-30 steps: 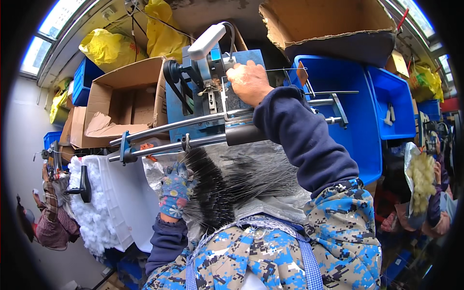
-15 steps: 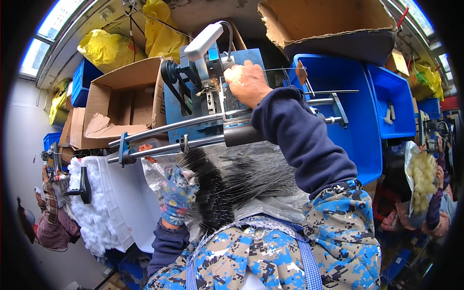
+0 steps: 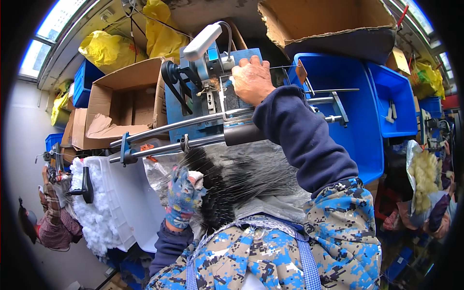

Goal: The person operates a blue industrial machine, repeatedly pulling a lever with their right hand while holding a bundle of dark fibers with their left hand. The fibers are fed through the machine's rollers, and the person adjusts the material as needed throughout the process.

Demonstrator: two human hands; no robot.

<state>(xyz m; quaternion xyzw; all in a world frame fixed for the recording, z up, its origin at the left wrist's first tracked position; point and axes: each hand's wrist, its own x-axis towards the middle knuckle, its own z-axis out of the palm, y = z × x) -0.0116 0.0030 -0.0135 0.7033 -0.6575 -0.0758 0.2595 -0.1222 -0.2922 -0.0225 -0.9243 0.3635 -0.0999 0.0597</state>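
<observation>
My right hand (image 3: pixel 252 81), bare, curls its fingers down over the right side of a blue machine (image 3: pixel 175 108). What its fingertips grip is hidden beneath the hand. A thin wire (image 3: pixel 278 67) runs out to the right from behind it. My left hand (image 3: pixel 184 195) wears a patterned blue work glove with pale wrapping at the fingertips. Its fingers are bent together at the left edge of a pile of black-bristled wire brushes (image 3: pixel 215 193); I cannot make out what they hold. The brushes' thin metal stems (image 3: pixel 261 176) fan out to the right across my lap.
Two metal rails (image 3: pixel 174 146) cross in front of the machine. A large blue bin (image 3: pixel 345 111) stands right, an open cardboard box (image 3: pixel 125 96) left. White fluffy material (image 3: pixel 92 208) lies beside a white plastic tub (image 3: pixel 133 198). Other people work at both far sides.
My right hand has shifted slightly to the right over the machine. My gloved left hand has moved a little right, closer against the black bristles, and turned somewhat.
</observation>
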